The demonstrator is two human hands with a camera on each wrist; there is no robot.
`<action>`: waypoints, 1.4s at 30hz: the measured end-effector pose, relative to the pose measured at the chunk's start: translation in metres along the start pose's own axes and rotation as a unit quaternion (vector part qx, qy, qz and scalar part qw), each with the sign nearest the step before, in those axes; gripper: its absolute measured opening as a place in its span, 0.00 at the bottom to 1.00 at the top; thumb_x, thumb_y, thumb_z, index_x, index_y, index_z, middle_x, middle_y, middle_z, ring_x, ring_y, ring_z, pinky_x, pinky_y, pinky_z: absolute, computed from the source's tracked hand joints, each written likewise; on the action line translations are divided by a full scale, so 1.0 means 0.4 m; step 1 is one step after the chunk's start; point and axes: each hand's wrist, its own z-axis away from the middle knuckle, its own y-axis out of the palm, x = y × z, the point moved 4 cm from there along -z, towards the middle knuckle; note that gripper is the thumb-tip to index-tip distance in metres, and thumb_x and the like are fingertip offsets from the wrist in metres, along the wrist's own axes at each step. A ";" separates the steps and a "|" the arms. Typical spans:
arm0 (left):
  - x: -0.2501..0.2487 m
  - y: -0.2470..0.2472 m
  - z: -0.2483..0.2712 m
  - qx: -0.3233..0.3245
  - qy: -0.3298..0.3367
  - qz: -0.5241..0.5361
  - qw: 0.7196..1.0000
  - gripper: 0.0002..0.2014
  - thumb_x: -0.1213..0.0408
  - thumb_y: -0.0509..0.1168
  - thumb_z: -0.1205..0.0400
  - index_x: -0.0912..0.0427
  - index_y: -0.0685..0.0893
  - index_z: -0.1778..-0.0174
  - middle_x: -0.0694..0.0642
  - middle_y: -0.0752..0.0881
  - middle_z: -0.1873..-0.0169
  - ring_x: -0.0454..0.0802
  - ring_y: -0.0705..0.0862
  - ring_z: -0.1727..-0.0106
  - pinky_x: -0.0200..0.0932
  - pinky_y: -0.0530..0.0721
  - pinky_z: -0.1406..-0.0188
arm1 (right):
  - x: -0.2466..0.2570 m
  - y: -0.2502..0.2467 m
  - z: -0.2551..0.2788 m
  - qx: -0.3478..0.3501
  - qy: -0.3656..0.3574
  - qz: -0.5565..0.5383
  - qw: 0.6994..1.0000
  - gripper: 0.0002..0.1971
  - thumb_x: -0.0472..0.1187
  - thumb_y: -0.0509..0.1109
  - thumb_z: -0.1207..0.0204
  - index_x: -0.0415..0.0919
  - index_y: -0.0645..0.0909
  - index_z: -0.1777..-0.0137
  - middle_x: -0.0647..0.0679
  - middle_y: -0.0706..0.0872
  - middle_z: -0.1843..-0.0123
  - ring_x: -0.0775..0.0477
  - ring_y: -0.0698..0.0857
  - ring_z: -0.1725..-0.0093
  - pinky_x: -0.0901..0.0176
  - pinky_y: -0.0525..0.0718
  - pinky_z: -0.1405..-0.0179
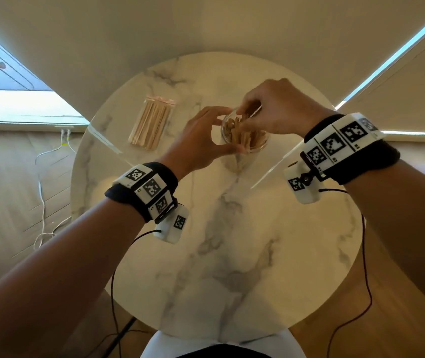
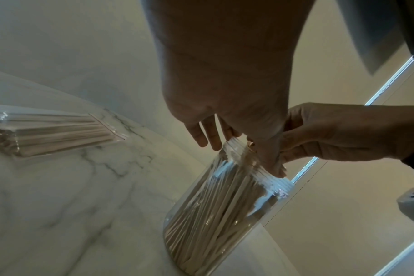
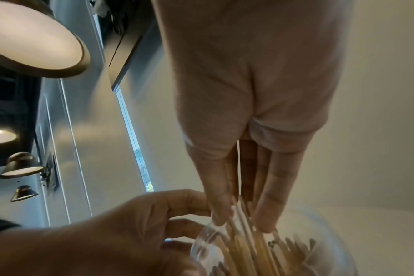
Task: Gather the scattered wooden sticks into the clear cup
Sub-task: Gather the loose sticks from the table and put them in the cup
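Observation:
A clear cup packed with upright wooden sticks stands on the far middle of the round marble table. My left hand grips the cup at its rim, thumb on the near side and fingers on the far left side. In the left wrist view the thumb presses the ribbed rim of the cup. My right hand reaches down into the cup's mouth. In the right wrist view its thumb and fingers pinch a few sticks that stand in the cup.
A clear plastic bag of wooden sticks lies flat on the table left of the cup, also seen in the left wrist view. A white cable trails on the floor at left. The wall is close behind the table.

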 end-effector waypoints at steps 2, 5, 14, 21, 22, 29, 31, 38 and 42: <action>0.003 0.001 0.002 0.000 0.003 0.003 1.000 0.42 0.45 0.83 0.32 0.51 0.77 0.23 0.46 0.79 0.28 0.37 0.80 0.37 0.35 0.79 0.37 | 0.013 0.011 -0.002 0.003 -0.012 -0.006 1.000 0.10 0.43 0.82 0.26 0.47 0.93 0.46 0.53 0.92 0.50 0.54 0.88 0.50 0.73 0.75 0.60; 0.005 0.004 -0.001 -0.002 0.004 0.004 1.000 0.42 0.45 0.84 0.32 0.51 0.77 0.23 0.46 0.80 0.29 0.36 0.81 0.38 0.29 0.77 0.39 | 0.026 0.064 -0.009 0.025 -0.005 -0.002 1.000 0.09 0.35 0.77 0.26 0.48 0.95 0.52 0.52 0.92 0.55 0.53 0.89 0.55 0.65 0.83 0.57; 0.015 0.007 -0.003 -0.010 0.003 0.014 1.000 0.41 0.48 0.85 0.32 0.51 0.77 0.24 0.45 0.80 0.30 0.35 0.81 0.39 0.21 0.73 0.43 | -0.004 0.057 -0.030 -0.028 0.015 0.044 0.999 0.09 0.35 0.75 0.23 0.46 0.94 0.47 0.45 0.91 0.50 0.44 0.90 0.54 0.50 0.90 0.52; 0.016 0.006 -0.001 -0.012 0.007 0.035 0.999 0.42 0.46 0.85 0.33 0.52 0.77 0.23 0.46 0.81 0.30 0.36 0.83 0.37 0.28 0.78 0.37 | 0.003 0.103 -0.015 0.001 -0.031 -0.038 0.999 0.07 0.37 0.79 0.27 0.47 0.95 0.50 0.58 0.92 0.55 0.57 0.88 0.56 0.80 0.76 0.58; 0.016 0.006 -0.002 -0.011 0.007 0.033 0.999 0.42 0.46 0.84 0.33 0.52 0.77 0.23 0.46 0.81 0.30 0.36 0.82 0.37 0.27 0.77 0.37 | 0.002 0.104 -0.021 -0.006 -0.024 -0.030 0.999 0.07 0.38 0.79 0.26 0.47 0.95 0.51 0.55 0.93 0.55 0.54 0.89 0.56 0.75 0.80 0.56; 0.024 0.007 -0.002 -0.018 0.018 0.016 1.000 0.41 0.48 0.85 0.33 0.51 0.78 0.25 0.43 0.80 0.33 0.35 0.82 0.39 0.20 0.75 0.44 | 0.014 0.029 -0.016 -0.040 -0.045 0.057 0.997 0.08 0.38 0.77 0.23 0.43 0.93 0.46 0.47 0.91 0.50 0.46 0.89 0.52 0.51 0.89 0.51; 0.023 0.008 -0.002 -0.020 0.017 0.013 1.000 0.41 0.47 0.85 0.33 0.49 0.78 0.25 0.42 0.80 0.33 0.35 0.82 0.39 0.18 0.75 0.44 | 0.009 0.016 -0.004 0.065 -0.066 0.044 0.995 0.10 0.36 0.75 0.23 0.50 0.94 0.47 0.54 0.91 0.50 0.52 0.88 0.51 0.57 0.87 0.51; 0.026 0.009 -0.004 -0.020 0.021 0.022 0.999 0.42 0.48 0.85 0.33 0.52 0.78 0.24 0.46 0.81 0.32 0.37 0.83 0.38 0.25 0.78 0.40 | 0.025 0.057 -0.011 0.242 -0.063 0.186 0.950 0.13 0.38 0.68 0.16 0.51 0.91 0.39 0.51 0.90 0.44 0.44 0.86 0.45 0.50 0.86 0.42; 0.025 0.007 -0.004 -0.020 0.024 0.017 0.999 0.40 0.49 0.85 0.33 0.52 0.78 0.25 0.47 0.82 0.31 0.37 0.83 0.38 0.25 0.77 0.41 | 0.032 0.050 -0.021 0.163 -0.047 0.214 0.962 0.09 0.45 0.73 0.20 0.45 0.90 0.44 0.47 0.88 0.55 0.43 0.87 0.58 0.52 0.87 0.59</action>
